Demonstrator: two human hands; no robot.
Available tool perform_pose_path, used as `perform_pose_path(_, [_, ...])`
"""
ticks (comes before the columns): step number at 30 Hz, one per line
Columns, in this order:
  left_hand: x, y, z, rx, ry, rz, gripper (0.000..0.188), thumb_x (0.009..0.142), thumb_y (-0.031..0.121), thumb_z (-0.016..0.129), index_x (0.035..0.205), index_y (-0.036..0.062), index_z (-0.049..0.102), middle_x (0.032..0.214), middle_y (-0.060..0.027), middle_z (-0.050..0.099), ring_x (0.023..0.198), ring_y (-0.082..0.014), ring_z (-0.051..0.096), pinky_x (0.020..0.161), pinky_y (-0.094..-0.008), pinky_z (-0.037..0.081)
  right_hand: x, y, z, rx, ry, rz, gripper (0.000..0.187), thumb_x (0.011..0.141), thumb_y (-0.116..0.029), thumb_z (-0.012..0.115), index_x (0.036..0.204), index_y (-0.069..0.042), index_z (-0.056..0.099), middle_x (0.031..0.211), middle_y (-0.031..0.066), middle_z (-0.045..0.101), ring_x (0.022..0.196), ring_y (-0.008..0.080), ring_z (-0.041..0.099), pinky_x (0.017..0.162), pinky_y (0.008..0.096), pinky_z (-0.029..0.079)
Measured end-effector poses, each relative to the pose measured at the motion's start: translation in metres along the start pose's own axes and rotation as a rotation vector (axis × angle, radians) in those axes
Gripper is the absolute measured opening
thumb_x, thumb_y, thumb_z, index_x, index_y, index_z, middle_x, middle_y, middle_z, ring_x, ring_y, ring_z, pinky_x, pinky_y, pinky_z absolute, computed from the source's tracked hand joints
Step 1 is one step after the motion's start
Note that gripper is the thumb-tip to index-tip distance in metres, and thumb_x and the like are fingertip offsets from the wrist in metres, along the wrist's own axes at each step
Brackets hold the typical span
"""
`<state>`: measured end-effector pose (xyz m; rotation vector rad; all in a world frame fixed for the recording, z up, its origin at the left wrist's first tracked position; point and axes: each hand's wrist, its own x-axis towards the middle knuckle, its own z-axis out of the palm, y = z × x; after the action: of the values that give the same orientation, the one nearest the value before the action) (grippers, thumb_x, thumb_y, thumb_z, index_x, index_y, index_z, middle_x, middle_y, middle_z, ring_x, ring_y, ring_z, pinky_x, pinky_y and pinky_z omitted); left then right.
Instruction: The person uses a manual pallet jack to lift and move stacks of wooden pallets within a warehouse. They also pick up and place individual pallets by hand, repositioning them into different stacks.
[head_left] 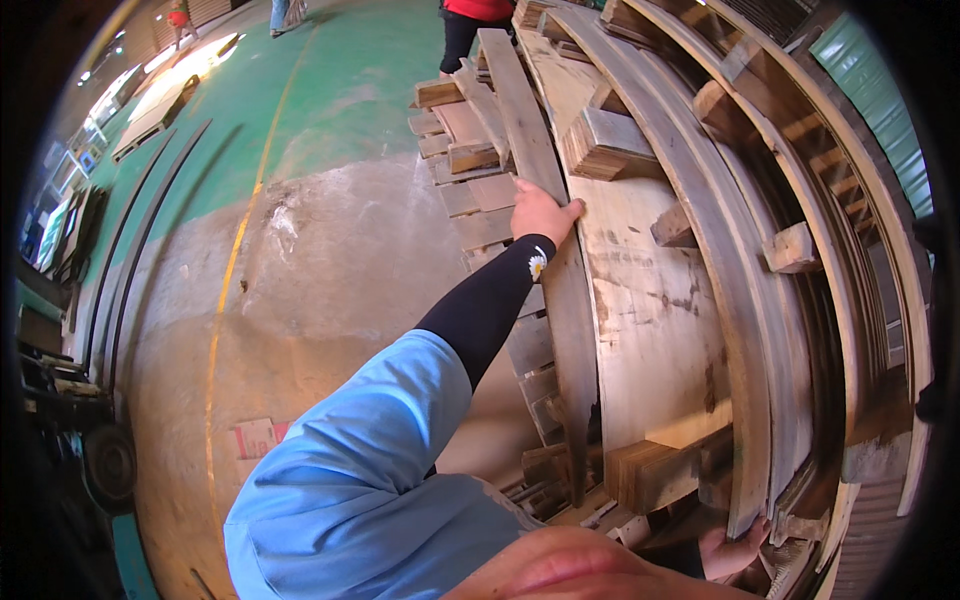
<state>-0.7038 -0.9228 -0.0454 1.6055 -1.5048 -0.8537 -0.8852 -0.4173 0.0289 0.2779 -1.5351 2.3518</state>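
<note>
At one o'clock, a worker's left hand [543, 212] clamps its fingers across a long plank [573, 330] spanning twelve to five; the right hand [731, 553], near five, is too hidden to judge its grip. Steadying appears in hand; shifting calls for even support.

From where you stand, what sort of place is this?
Probably a woodworking shop or timber warehouse: the person's left hand is on a long plank beside piled wooden boards, and a yellow line marks the wide, partly green floor.
</note>
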Motion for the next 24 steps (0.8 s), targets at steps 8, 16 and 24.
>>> perform_pose_path(8, [0.000, 0.000, 0.002, 0.040, 0.023, 0.010, 0.112, 0.069, 0.049, 0.076, 0.137, -0.0209, 0.021, 0.111, -0.0286, 0.058, 0.098, -0.0341, 0.063, 0.083, -0.0372, 0.053, -0.020, -0.016, 0.030, 0.052, 0.083, 0.053, 0.046, 0.085, -0.009, 0.055, 0.127, 0.009, 0.050, 0.123, 0.0188, 0.058, 0.119, 0.0267, 0.053, 0.107, 0.0376, 0.036])
perform_pose_path(16, [-0.003, 0.001, -0.002, -0.002, 0.028, 0.025, 0.110, 0.070, 0.051, 0.076, 0.132, -0.0239, 0.024, 0.111, -0.0325, 0.059, 0.099, -0.0388, 0.063, 0.085, -0.0392, 0.052, 0.012, 0.009, -0.011, 0.088, 0.081, 0.056, 0.044, 0.090, -0.009, 0.055, 0.130, 0.007, 0.049, 0.129, 0.0202, 0.054, 0.118, 0.0261, 0.054, 0.102, 0.0390, 0.043])
perform_pose_path(24, [-0.006, 0.004, -0.006, 0.003, 0.008, 0.005, 0.113, 0.069, 0.051, 0.074, 0.136, -0.0226, 0.021, 0.114, -0.0317, 0.058, 0.101, -0.0374, 0.063, 0.086, -0.0379, 0.052, 0.035, 0.058, -0.035, -0.516, -0.057, -1.061, 0.079, 0.090, -0.069, 0.037, 0.102, 0.006, 0.059, 0.092, 0.0153, 0.058, 0.079, 0.0286, 0.061, 0.066, 0.0356, 0.055])
